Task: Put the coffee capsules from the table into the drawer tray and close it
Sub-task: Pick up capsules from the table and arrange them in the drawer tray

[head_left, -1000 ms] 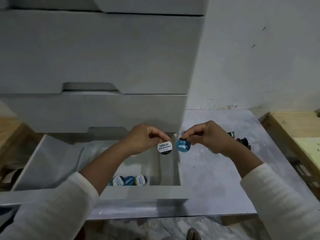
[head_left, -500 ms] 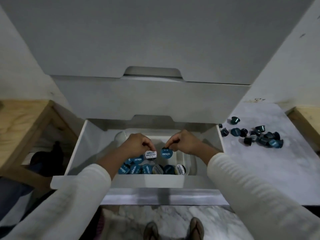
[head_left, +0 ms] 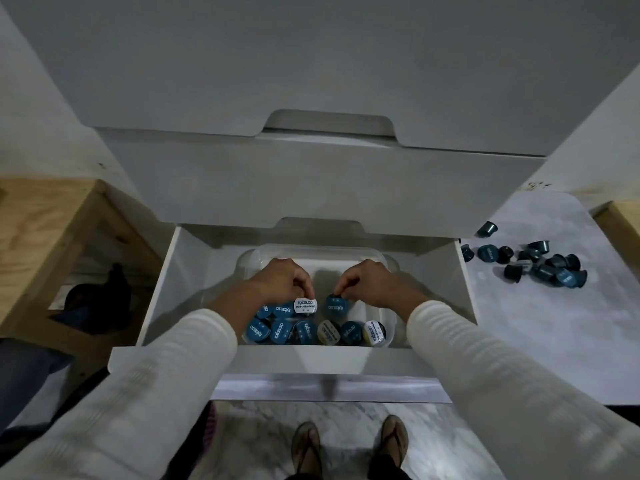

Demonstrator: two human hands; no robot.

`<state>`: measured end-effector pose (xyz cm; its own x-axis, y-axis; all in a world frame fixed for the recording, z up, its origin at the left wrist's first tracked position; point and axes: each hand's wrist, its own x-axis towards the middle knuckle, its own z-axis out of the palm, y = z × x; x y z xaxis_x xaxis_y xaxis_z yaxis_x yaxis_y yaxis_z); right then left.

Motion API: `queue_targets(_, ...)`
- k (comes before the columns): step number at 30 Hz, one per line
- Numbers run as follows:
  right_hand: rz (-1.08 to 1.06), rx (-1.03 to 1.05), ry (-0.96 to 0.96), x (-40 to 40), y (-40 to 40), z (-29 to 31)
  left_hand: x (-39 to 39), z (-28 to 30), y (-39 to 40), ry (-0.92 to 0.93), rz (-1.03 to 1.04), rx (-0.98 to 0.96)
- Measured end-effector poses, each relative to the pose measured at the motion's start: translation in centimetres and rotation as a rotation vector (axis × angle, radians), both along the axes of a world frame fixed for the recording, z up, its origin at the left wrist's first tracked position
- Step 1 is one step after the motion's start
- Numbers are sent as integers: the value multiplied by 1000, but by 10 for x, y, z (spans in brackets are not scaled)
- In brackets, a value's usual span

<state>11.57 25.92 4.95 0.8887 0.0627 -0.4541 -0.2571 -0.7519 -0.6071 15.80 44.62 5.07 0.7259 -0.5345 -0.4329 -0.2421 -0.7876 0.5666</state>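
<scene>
The bottom white drawer (head_left: 235, 362) stands pulled out, with a clear plastic tray (head_left: 389, 265) inside. Several capsules (head_left: 311, 332) with blue and white lids sit in a row at the tray's front. My left hand (head_left: 282, 282) pinches a white-lidded capsule (head_left: 305, 305) just above that row. Beside it, my right hand (head_left: 372, 280) pinches a blue-lidded capsule (head_left: 335, 306) at the same height. Both hands are inside the tray, a short gap apart. On the marble table (head_left: 540, 323) to the right lies a heap of several dark teal capsules (head_left: 540, 266).
Two shut drawers (head_left: 311, 188) stack above the open one. A wooden frame (head_left: 52, 216) stands left, with dark items under it. Another wooden edge (head_left: 620, 220) sits far right. My sandalled feet (head_left: 349, 445) stand on the marble floor below the drawer front.
My head has turned left and down onto the drawer. Both hands carried their capsules from the drawer's right edge into the tray and lowered them to the front row.
</scene>
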Motion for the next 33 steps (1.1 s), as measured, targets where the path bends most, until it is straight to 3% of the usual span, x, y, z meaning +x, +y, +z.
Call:
queue_targets(12, -21, 75, -24, -8, 4, -2, -9, 2, 1, -31, 74, -20)
queue_targets(18, 74, -129, -121, -20, 16, 11, -22, 13, -7, -202, 75, 136)
queue_targets(25, 71, -368, -486, -49, 21, 27, -64, 27, -29, -504, 216, 98)
queue_targets(33, -125, -440, -773, -80, -19, 47, -97, 54, -86, -706, 242, -42)
